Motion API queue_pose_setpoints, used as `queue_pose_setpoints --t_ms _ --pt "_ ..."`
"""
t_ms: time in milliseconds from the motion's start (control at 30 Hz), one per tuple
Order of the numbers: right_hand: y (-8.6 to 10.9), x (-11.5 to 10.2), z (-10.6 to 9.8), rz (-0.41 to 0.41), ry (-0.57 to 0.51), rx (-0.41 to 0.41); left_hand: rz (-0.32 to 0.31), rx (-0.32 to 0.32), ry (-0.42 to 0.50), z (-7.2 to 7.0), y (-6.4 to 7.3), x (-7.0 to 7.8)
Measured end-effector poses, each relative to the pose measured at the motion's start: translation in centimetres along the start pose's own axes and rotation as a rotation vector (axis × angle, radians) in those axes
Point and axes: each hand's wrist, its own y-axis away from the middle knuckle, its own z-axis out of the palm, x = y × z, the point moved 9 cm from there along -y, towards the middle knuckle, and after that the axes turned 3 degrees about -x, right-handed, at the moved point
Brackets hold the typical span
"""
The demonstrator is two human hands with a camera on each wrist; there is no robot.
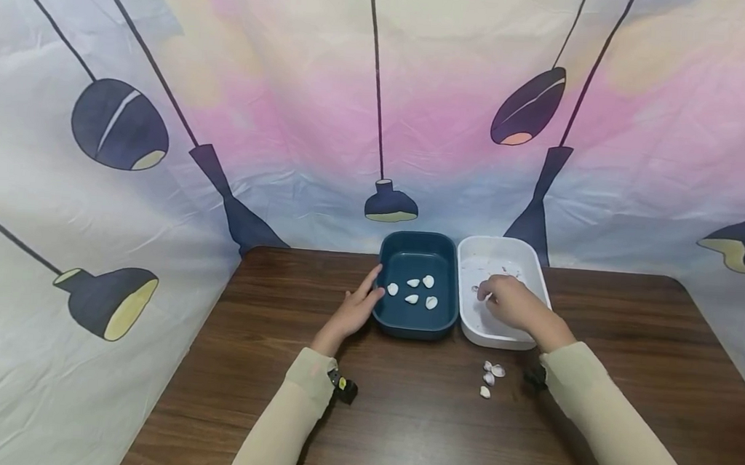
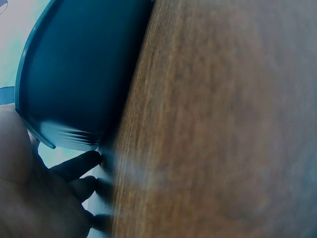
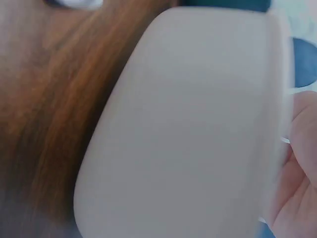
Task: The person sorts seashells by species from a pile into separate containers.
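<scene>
In the head view, my left hand (image 1: 356, 309) rests against the left side of a dark teal tray (image 1: 414, 331), its thumb at the rim. The left wrist view has the fingers (image 2: 81, 166) spread beside the tray's outer wall. Several white seashells (image 1: 412, 299) lie scattered inside this tray. My right hand (image 1: 511, 302) reaches into a white tray (image 1: 492, 340), fingers bent downward. By its fingertips is a small shell (image 1: 475, 289); I cannot tell whether they pinch it. The white tray's wall (image 3: 188, 124) hides most fingers in the right wrist view.
Several loose shells (image 1: 489, 379) lie on the brown wooden table (image 1: 424, 412) in front of the white tray. Both trays stand side by side near the table's back edge. Behind them hangs a cloth backdrop (image 1: 277, 108) printed with lamps. Small reddish bits show inside the white tray.
</scene>
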Motion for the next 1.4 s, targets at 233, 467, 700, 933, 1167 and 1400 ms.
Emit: queue_pose_setpoints --t_ms 233,467,700,933,1167,1400 --pt "3.4 -3.1 -1.4 -0.069 0.03 0.049 -0.003 0.003 0.007 0.0 0.0 0.2" --pt "6.7 -5.6 -0.8 -0.126 -0.045 -0.014 -0.007 0.007 0.001 0.0 0.0 0.0" --pt "8.5 -5.7 0.9 -0.116 -0.024 -0.067 0.004 0.009 0.004 -0.1 -0.2 0.0" --pt "9.2 -4.6 2.7 -0.092 0.006 -0.099 0.006 0.006 0.007 -0.1 -0.2 -0.1" --pt "10.1 -3.7 4.1 -0.029 0.04 -0.094 0.008 0.006 0.003 0.1 -0.3 -0.2" --pt "10.1 -3.4 4.7 -0.048 0.061 -0.064 0.013 0.004 0.008 0.1 -0.3 -0.2"
